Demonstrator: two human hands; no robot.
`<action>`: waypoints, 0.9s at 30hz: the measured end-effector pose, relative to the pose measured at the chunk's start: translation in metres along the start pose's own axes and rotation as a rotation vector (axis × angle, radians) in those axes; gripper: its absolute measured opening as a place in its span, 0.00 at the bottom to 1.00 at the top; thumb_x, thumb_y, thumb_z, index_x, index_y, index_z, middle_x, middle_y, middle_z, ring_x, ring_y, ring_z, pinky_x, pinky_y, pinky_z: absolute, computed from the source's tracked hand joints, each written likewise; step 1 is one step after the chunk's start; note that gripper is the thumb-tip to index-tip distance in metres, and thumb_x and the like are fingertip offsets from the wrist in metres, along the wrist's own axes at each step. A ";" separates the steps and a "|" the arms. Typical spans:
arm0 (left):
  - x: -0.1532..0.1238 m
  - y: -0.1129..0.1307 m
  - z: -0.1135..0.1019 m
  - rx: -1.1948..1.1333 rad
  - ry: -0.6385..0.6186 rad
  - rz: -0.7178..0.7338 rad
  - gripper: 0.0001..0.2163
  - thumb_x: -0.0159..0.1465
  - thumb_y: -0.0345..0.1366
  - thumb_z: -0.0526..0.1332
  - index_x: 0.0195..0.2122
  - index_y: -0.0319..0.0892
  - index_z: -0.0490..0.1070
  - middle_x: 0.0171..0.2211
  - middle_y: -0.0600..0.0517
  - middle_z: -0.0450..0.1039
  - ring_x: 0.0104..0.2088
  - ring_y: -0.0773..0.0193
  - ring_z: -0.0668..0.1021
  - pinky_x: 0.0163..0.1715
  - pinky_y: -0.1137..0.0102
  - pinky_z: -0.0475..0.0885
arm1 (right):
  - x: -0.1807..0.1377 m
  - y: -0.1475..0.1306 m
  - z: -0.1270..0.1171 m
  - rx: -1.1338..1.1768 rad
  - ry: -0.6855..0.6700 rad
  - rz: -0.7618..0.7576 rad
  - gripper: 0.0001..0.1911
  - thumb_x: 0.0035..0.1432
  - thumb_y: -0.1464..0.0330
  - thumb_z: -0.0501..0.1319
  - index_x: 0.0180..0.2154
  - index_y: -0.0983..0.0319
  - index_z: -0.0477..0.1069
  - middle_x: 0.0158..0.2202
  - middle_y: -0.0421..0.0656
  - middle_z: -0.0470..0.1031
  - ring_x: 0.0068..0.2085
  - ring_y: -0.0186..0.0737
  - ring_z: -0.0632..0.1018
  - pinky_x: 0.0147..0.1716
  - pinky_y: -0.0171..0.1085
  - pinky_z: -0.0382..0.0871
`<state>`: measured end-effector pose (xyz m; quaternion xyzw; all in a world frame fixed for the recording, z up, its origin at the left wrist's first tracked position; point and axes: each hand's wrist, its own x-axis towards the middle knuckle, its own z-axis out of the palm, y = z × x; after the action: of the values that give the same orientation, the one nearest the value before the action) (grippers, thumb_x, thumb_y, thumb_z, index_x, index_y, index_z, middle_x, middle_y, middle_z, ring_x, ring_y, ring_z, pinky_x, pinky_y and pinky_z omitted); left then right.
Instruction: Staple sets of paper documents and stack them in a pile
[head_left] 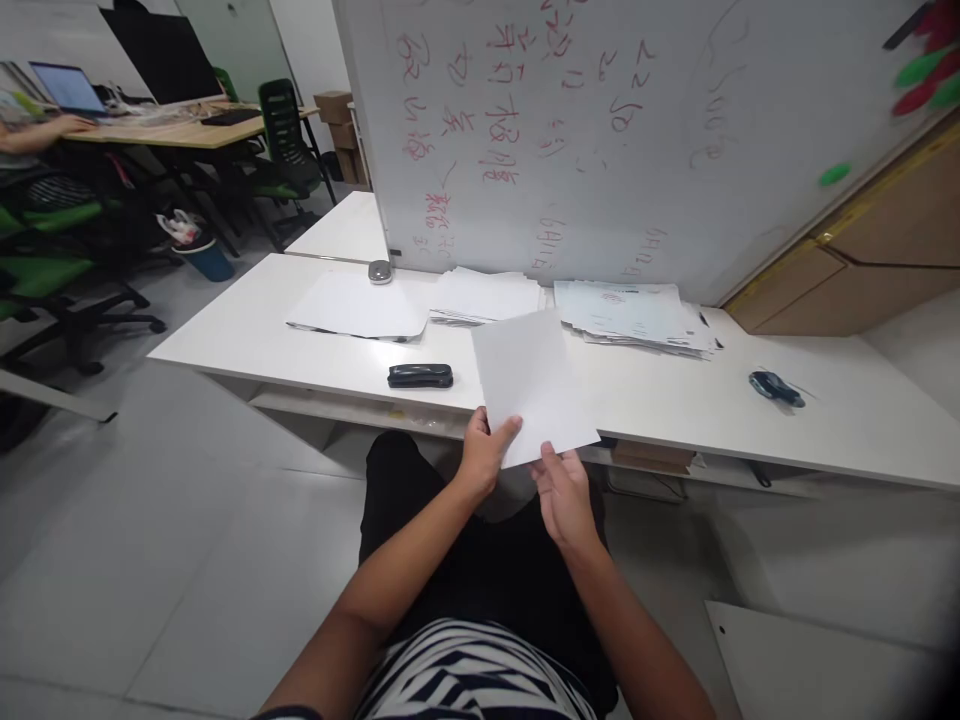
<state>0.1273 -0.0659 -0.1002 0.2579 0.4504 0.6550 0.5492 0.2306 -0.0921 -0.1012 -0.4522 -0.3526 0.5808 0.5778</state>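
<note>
Between my two hands is a blank white sheet of paper (529, 375), tilted over the table's front edge; whether it is one sheet or a few, I cannot tell. My left hand (484, 455) pinches its left lower edge, thumb on top. At the bottom edge, my right hand (562, 490) grips the paper with the thumb in front and fingers behind. A black stapler (421, 376) lies on the table to the left of the paper. Behind it are a stack of white paper (487, 296), another white pile (352, 305) at left and a printed pile (630, 315) at right.
The white table (247, 320) has a shelf under its top. A whiteboard (675, 180) with red writing stands along its back. A small grey round-cornered object (380, 272) rests on the left pile. A dark object (776, 389) lies at right. Another person's arm (37, 135) shows far left.
</note>
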 end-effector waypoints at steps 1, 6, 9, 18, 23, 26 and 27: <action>-0.002 -0.003 -0.001 0.031 0.007 0.026 0.23 0.53 0.42 0.70 0.46 0.42 0.66 0.45 0.45 0.74 0.43 0.60 0.77 0.45 0.63 0.72 | 0.002 0.003 -0.004 -0.062 0.055 -0.004 0.19 0.55 0.57 0.63 0.47 0.56 0.72 0.46 0.45 0.78 0.46 0.45 0.79 0.44 0.45 0.75; 0.015 0.029 -0.035 0.389 0.178 0.446 0.29 0.56 0.41 0.66 0.56 0.46 0.56 0.52 0.44 0.67 0.44 0.62 0.75 0.46 0.63 0.71 | 0.018 0.014 -0.042 -0.393 0.309 -0.071 0.13 0.50 0.58 0.65 0.32 0.60 0.75 0.33 0.44 0.81 0.38 0.48 0.80 0.36 0.42 0.75; 0.047 0.072 -0.076 0.941 0.065 0.620 0.29 0.54 0.38 0.68 0.56 0.46 0.61 0.54 0.44 0.66 0.56 0.51 0.68 0.55 0.56 0.62 | 0.021 0.006 -0.061 -0.250 0.213 0.026 0.16 0.48 0.58 0.66 0.36 0.60 0.75 0.35 0.44 0.81 0.36 0.47 0.81 0.33 0.42 0.75; 0.093 0.107 -0.135 1.324 -0.160 0.500 0.14 0.59 0.40 0.62 0.47 0.48 0.71 0.43 0.50 0.72 0.47 0.54 0.69 0.48 0.60 0.66 | 0.029 -0.022 -0.052 -0.098 0.104 0.218 0.19 0.40 0.61 0.71 0.36 0.61 0.75 0.32 0.43 0.81 0.32 0.46 0.81 0.30 0.41 0.75; 0.088 0.109 -0.137 1.251 -0.209 0.502 0.15 0.59 0.40 0.63 0.47 0.48 0.70 0.44 0.51 0.71 0.48 0.56 0.68 0.50 0.61 0.66 | 0.044 -0.012 -0.038 -0.143 0.025 0.204 0.19 0.39 0.60 0.71 0.35 0.61 0.76 0.33 0.43 0.81 0.32 0.45 0.80 0.33 0.41 0.74; 0.088 0.111 -0.138 1.229 -0.229 0.486 0.15 0.58 0.40 0.63 0.47 0.48 0.70 0.45 0.52 0.72 0.49 0.56 0.68 0.50 0.61 0.66 | 0.051 -0.003 -0.031 -0.200 -0.048 0.198 0.19 0.41 0.59 0.70 0.36 0.62 0.76 0.34 0.43 0.82 0.33 0.46 0.80 0.34 0.41 0.73; 0.087 0.112 -0.138 1.230 -0.232 0.472 0.15 0.58 0.39 0.63 0.47 0.48 0.71 0.45 0.52 0.72 0.49 0.56 0.68 0.50 0.61 0.66 | 0.053 0.000 -0.028 -0.213 -0.072 0.199 0.19 0.42 0.58 0.70 0.36 0.62 0.76 0.34 0.44 0.82 0.34 0.46 0.80 0.35 0.42 0.73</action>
<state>-0.0649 -0.0243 -0.0795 0.6844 0.6113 0.3494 0.1892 0.2606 -0.0431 -0.1172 -0.5226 -0.3863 0.6102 0.4532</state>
